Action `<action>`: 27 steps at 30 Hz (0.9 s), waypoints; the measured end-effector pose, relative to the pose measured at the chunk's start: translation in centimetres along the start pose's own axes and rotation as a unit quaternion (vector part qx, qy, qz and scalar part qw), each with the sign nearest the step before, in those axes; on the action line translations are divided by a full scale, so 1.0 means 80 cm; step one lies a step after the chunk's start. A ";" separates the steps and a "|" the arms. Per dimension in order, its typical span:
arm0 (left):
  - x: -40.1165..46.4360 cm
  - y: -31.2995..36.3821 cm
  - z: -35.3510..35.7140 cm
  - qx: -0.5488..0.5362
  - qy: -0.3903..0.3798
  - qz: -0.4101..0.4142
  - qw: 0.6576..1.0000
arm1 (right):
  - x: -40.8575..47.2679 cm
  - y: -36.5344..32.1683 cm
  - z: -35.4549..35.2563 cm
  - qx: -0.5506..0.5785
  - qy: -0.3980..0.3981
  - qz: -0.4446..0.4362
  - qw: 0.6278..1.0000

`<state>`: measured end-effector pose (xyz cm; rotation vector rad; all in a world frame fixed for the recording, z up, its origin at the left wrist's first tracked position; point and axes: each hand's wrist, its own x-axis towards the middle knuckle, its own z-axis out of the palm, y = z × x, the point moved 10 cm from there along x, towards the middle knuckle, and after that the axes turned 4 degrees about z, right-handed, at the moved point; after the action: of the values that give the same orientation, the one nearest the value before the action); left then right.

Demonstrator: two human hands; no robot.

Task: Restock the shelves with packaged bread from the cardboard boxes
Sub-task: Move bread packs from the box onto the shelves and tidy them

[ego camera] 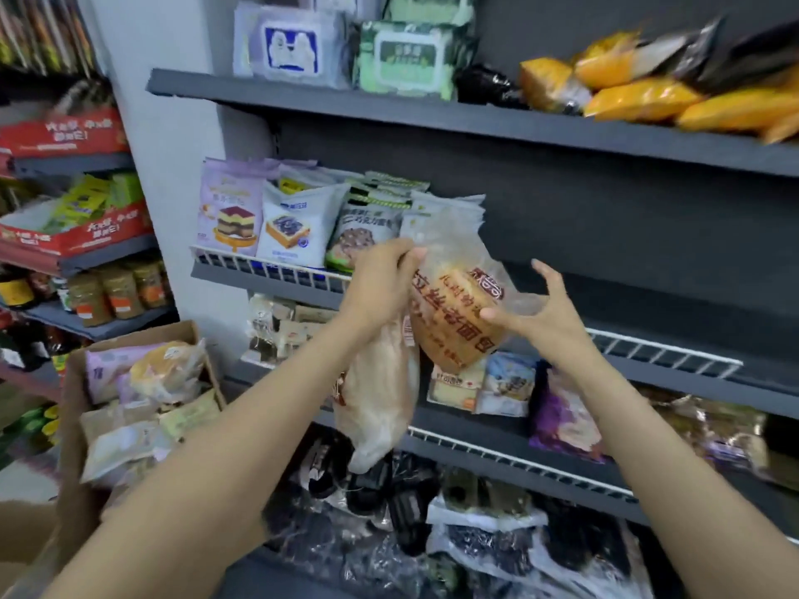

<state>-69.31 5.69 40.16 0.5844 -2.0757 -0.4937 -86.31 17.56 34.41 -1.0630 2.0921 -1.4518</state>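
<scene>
Two bare forearms come into view from the bottom edge, one from the lower left and one from the lower right. Neither carries a sleeve, cuff, watch, bracelet or glove anywhere along its visible length; both are uncovered from the frame's edge up to the wrist. The slender, bare left hand (380,283) has no ring on the fingers that show. The long-fingered, bare right hand (540,313) is likewise unadorned, and its fingernails look short and unpainted. The forearms are slim and smooth, with no visible markings. No other part of the person is in view.
</scene>
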 end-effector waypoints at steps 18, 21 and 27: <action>0.134 0.116 0.215 -0.268 -0.037 -0.093 0.958 | 0.087 0.086 -0.200 0.376 0.116 0.075 0.916; 0.158 0.115 0.238 -0.301 -0.038 -0.108 0.947 | 0.111 0.108 -0.214 0.390 0.139 0.124 0.902; 0.179 0.081 0.278 -0.391 0.026 -0.255 0.884 | 0.141 0.128 -0.226 0.421 0.069 0.155 0.891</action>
<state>-96.54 5.44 41.61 0.6224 -1.4560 -1.5072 -109.48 22.18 33.39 -0.2732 1.3360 -1.9885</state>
